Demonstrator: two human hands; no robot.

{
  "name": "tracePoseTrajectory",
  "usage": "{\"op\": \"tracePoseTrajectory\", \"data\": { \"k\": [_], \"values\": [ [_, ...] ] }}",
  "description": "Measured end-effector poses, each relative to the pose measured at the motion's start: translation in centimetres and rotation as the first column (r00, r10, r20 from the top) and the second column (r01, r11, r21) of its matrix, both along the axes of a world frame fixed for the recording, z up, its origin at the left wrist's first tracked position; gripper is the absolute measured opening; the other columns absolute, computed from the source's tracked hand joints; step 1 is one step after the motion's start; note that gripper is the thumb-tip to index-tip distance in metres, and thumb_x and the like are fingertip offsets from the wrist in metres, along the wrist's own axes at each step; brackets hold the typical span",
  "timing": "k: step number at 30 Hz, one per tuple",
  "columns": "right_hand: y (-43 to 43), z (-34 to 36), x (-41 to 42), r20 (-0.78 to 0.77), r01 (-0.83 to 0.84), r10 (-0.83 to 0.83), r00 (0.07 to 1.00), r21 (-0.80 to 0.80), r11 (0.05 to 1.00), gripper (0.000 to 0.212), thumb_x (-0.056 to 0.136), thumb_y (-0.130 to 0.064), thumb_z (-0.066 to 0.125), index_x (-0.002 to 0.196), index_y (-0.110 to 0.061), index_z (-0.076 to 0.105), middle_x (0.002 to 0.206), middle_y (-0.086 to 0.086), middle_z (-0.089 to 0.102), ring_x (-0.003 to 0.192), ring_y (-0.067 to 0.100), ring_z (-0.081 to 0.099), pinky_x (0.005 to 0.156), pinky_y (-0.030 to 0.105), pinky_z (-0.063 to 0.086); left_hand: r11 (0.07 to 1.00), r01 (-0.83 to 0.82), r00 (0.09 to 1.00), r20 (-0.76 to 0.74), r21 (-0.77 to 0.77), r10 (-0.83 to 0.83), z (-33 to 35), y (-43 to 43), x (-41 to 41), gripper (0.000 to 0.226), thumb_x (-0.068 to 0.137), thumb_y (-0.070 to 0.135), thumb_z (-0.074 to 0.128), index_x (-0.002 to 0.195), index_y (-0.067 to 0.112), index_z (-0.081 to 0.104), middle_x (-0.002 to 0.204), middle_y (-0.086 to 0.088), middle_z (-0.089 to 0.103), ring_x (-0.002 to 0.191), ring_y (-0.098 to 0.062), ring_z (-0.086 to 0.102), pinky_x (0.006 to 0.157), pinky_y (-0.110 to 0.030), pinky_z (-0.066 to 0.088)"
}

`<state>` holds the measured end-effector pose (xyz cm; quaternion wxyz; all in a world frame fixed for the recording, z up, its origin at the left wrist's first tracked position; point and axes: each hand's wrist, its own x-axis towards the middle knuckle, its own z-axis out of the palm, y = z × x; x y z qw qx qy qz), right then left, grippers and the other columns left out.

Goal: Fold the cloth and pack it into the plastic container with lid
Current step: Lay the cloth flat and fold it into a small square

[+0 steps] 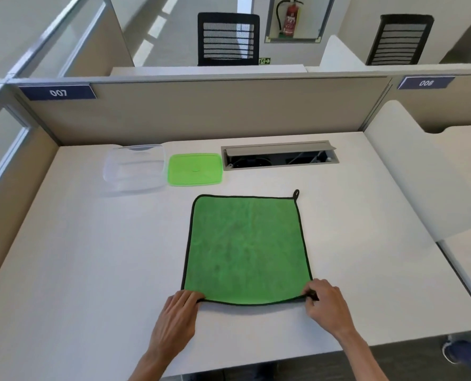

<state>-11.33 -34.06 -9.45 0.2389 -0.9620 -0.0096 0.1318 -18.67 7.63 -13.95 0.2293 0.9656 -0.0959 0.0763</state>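
Two hands: both at the near edge of the cloth [246, 250]
Left hand [178, 312]: fingers pinching the near-left corner
Right hand [325, 303]: pinching the near-right corner
Cloth: green, dark-edged — spread flat on the white desk [91, 257], hanging loop at far right
Container [134, 167]: clear, uncovered, far left
Lid [195, 169]: green — just beside the container

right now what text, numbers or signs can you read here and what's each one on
"007": blue plate on the desk partition, left.
"008": blue plate on the partition, right; appears mirrored or skewed.
Green exit sign behind the partition: pictogram only.
Fire extinguisher label: too small to read.
Cloth, container, lid: no text visible.
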Motion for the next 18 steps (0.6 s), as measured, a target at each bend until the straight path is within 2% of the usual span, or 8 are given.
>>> {"op": "tracePoseTrajectory", "data": {
  "k": [4,11,14,18],
  "values": [
    [0.0,1.0,3.0,0.044,0.114,-0.12,0.992,0.114,0.987,0.022,0.089,-0.006,0.078,0.1,-0.025,0.075,0.098,-0.011,0.072,0.094,0.015,0.069,0.09,0.04,0.059,0.997,-0.038,0.999,0.016,-0.06,0.039,0.9,0.9,3.4,0.015,0.11,0.028,0.058,0.12,0.027,0.069,0.11,0.013,0.068,0.1,-0.015,0.066,0.087,-0.027,0.049],
    [0.8,3.5,11.1,0.186,0.183,-0.226,0.956,0.225,0.957,0.026,0.087,0.0,0.079,0.099,-0.023,0.077,0.096,-0.008,0.075,0.093,0.014,0.069,0.085,0.034,0.056,0.968,-0.163,0.983,0.048,-0.19,0.175,5.2,1.7,13.1,0.016,0.11,0.039,0.06,0.112,0.026,0.071,0.104,0.01,0.071,0.096,-0.018,0.064,0.085,-0.034,0.054],
    [1.3,4.2,14.5,0.213,0.204,-0.258,0.942,0.246,0.948,0.021,0.09,-0.002,0.078,0.098,-0.021,0.077,0.096,-0.009,0.076,0.094,0.017,0.068,0.087,0.037,0.056,0.947,-0.215,0.974,0.016,-0.237,0.225,6.7,1.8,17.2,0.011,0.108,0.039,0.067,0.108,0.029,0.071,0.103,0.014,0.072,0.099,-0.015,0.065,0.086,-0.033,0.054],
    [2.1,4.5,18.3,0.171,0.254,-0.311,0.935,0.289,0.923,0.019,0.095,-0.004,0.074,0.1,-0.022,0.076,0.101,-0.009,0.077,0.096,0.02,0.07,0.088,0.04,0.057,0.918,-0.281,0.96,-0.074,-0.281,0.271,7.7,2.0,21.7,0.006,0.105,0.037,0.071,0.104,0.032,0.069,0.103,0.017,0.071,0.1,-0.011,0.065,0.085,-0.033,0.054]
  ]
}}
